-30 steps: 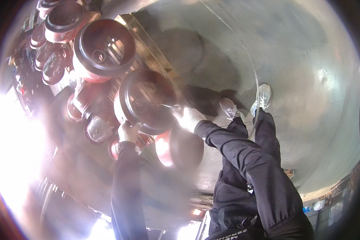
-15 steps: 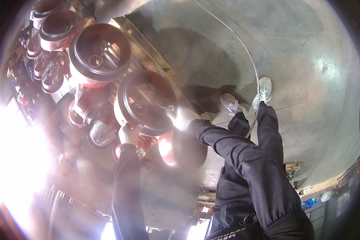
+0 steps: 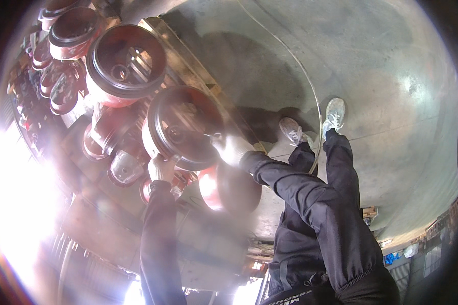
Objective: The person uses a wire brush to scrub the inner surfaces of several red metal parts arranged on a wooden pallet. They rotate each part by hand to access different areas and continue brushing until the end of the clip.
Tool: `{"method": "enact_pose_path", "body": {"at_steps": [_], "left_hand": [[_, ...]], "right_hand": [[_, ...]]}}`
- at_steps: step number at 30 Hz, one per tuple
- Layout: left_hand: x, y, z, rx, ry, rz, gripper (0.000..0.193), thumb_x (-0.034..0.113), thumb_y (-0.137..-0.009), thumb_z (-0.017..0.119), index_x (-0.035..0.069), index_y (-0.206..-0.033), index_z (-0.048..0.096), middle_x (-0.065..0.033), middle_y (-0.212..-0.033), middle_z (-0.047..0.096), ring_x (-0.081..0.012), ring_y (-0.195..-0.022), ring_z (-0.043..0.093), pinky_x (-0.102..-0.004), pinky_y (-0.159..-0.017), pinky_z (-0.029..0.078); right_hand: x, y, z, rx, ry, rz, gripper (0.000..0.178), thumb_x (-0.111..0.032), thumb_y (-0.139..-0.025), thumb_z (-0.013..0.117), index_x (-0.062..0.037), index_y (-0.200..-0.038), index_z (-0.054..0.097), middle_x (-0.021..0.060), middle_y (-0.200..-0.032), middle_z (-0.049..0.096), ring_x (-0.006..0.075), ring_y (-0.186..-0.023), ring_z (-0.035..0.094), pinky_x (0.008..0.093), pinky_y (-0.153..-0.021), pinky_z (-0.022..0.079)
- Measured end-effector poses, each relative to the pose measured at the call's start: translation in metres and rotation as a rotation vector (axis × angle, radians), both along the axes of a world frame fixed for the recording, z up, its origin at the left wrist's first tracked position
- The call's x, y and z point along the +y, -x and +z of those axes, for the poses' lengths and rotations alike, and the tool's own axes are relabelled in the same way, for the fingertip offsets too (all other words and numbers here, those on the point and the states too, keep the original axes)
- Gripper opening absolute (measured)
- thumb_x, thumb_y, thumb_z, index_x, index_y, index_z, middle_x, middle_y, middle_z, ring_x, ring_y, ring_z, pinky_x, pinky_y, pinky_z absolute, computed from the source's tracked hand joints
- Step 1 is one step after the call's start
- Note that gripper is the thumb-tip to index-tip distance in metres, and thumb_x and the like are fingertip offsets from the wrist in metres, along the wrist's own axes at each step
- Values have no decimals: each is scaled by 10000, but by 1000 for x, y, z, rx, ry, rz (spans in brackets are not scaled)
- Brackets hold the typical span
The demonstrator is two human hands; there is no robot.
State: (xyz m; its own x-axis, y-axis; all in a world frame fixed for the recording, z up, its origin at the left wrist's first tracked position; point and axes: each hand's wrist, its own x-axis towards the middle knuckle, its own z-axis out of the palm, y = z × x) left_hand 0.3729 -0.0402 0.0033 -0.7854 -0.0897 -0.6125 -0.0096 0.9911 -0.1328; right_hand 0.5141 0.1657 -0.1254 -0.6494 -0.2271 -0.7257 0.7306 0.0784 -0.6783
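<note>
Two white-gloved hands at one red cylindrical housing (image 3: 194, 144), tilted on a wooden pallet (image 3: 182, 52). Left hand (image 3: 161, 168), arm extended up from lower edge, touches lower-left rim; can't tell if it grips. Right hand (image 3: 232, 149), forearm angled in from right, grasps thin tool (image 3: 207, 135) pointing into the opening; glare blurs fingers. Grey concrete floor (image 3: 376, 66), pale hose (image 3: 308, 77) curving by the shoes (image 3: 334, 116). More red housings (image 3: 124, 63) upper left; strong light far left.

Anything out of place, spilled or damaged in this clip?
Nothing looks spilled or clearly damaged, though glare washes out the left side. One oddity: the hose passes between the shoes in this view, a possible trip hazard; whether it touches the floor is unclear.
</note>
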Motion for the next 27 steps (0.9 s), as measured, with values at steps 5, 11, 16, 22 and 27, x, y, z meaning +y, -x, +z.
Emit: {"method": "enact_pose_path", "body": {"at_steps": [5,11,16,22,27], "left_hand": [[-2,0,0,0,-10,18,399,325,-794,870,9,-1013,768,-176,-897,772,-277,-848,759,-389,-776,559],[-10,1,-3,-3,-23,-33,403,335,-794,871,8,-1006,768,-171,-866,767,-265,-811,748,-385,-772,558],[-10,2,-4,-2,-10,-35,401,325,-795,870,8,-1018,765,-176,-879,769,-268,-827,756,-379,-768,559],[-10,3,-5,-27,11,-7,414,323,-782,863,14,-1037,760,-168,-925,773,-294,-878,754,-393,-794,559],[-8,0,-3,10,-11,-21,386,295,-780,882,19,-1022,763,-153,-898,779,-251,-841,758,-376,-766,558]], "right_hand": [[-4,0,-11,-55,124,-13,462,-451,-1082,408,-76,-1236,629,207,-1060,711,384,-942,686,470,-841,506],[-29,-3,-37,-40,116,-4,429,-418,-1087,418,-72,-1224,630,188,-1091,710,338,-984,683,449,-867,495],[-37,-8,-39,27,-6,109,411,-400,-1090,411,-86,-1228,637,190,-1092,711,369,-978,684,468,-837,506],[-35,-16,-36,98,-16,-22,386,-385,-1084,426,-72,-1184,628,193,-1023,707,387,-913,685,480,-777,513],[-47,-21,-43,153,-73,-100,495,-474,-1081,383,-82,-1085,685,171,-842,705,372,-736,683,499,-721,527]]}}
